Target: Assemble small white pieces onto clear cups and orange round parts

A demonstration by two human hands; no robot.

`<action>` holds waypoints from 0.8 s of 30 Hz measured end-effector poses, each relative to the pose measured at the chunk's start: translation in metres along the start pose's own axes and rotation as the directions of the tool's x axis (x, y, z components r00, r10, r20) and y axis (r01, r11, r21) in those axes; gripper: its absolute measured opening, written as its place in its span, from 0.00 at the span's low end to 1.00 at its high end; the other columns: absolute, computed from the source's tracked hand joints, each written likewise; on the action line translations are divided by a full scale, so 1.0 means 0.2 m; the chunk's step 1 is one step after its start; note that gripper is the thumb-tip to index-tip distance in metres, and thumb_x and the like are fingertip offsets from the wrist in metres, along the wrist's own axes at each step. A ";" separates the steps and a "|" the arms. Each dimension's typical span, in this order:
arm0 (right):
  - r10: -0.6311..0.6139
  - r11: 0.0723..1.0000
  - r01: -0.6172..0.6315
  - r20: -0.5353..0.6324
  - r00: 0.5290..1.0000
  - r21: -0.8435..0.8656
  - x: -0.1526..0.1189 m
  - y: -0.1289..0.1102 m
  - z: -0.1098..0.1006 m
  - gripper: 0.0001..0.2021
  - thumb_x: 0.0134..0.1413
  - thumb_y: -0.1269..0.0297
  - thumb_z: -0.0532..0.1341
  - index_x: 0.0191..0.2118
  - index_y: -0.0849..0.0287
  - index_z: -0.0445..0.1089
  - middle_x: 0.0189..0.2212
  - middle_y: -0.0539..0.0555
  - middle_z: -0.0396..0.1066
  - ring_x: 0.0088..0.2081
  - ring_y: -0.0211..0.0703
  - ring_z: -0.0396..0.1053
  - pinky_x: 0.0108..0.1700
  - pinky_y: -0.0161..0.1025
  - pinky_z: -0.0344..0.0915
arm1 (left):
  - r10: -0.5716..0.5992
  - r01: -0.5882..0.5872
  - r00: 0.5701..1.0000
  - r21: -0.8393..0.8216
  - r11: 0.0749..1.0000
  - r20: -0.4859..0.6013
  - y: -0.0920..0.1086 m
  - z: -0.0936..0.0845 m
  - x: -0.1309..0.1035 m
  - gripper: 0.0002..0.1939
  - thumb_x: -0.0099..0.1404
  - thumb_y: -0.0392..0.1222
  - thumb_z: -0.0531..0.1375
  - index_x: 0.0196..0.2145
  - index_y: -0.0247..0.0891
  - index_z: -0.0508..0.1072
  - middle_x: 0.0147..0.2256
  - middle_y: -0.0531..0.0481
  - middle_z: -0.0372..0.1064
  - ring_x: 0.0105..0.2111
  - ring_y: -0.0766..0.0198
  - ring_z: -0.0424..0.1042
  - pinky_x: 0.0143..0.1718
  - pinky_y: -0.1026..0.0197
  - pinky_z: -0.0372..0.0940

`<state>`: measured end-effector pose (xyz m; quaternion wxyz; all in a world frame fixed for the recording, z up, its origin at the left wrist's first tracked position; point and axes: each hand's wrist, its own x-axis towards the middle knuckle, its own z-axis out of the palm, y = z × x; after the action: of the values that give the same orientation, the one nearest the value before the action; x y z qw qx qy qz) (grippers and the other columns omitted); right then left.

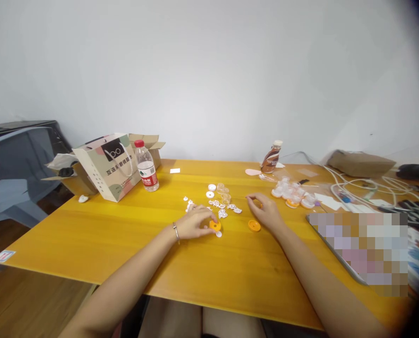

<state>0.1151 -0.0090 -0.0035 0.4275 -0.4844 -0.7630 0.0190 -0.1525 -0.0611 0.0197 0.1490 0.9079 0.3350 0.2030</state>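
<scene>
My left hand (pixel 195 224), with a bracelet at the wrist, has thumb and fingertips closed on the edges of an orange plastic disc (pixel 215 226) with a central hole, low over the table. A small white round piece (pixel 219 234) lies just beside it. My right hand (pixel 267 212) is closed in a pinch above the table; whatever its fingertips hold is too small to make out. Below it rests an orange round dish-like part (pixel 254 226). Between the hands lie white openwork pieces (pixel 222 213), clear rings (pixel 225 196) and white discs (pixel 210 194).
A water bottle (pixel 146 169) and a paper bag (pixel 108 169) stand at left. At right are a brown drink bottle (pixel 271 157), a clump of clear and orange parts (pixel 291 193), white cables (pixel 339 180) and a blurred-out flat tablet-like object (pixel 360 253).
</scene>
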 end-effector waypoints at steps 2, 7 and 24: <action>-0.006 1.000 0.006 -0.002 1.000 0.001 0.00 0.00 0.00 0.09 0.51 0.61 0.52 0.31 0.57 0.66 0.30 0.54 0.71 0.34 0.44 0.68 0.33 0.38 0.63 | 0.029 -0.029 0.999 0.011 1.000 0.034 0.03 0.02 0.01 0.15 0.57 0.51 0.55 0.40 0.43 0.66 0.38 0.52 0.68 0.41 0.63 0.61 0.44 0.59 0.47; -0.010 1.000 0.010 -0.001 1.000 0.001 0.00 -0.02 0.00 0.08 0.51 0.61 0.52 0.31 0.57 0.66 0.30 0.54 0.71 0.34 0.44 0.68 0.33 0.38 0.64 | 0.056 -0.063 0.993 0.063 0.996 0.099 0.03 0.08 0.02 0.13 0.57 0.51 0.55 0.38 0.44 0.68 0.38 0.51 0.68 0.42 0.62 0.62 0.42 0.58 0.47; -0.183 0.961 0.095 0.340 0.922 0.260 -0.07 -0.33 0.04 0.09 0.54 0.61 0.50 0.34 0.56 0.65 0.30 0.53 0.67 0.32 0.41 0.65 0.37 0.39 0.62 | -0.333 0.365 0.930 0.274 0.890 -0.158 -0.25 -0.13 -0.05 0.08 0.59 0.44 0.53 0.33 0.41 0.70 0.36 0.49 0.68 0.39 0.59 0.63 0.39 0.57 0.49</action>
<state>0.0638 -0.0516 0.0108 0.3353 -0.3619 -0.8533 0.1688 -0.1991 -0.0272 0.0189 0.0259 0.8327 0.5270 0.1680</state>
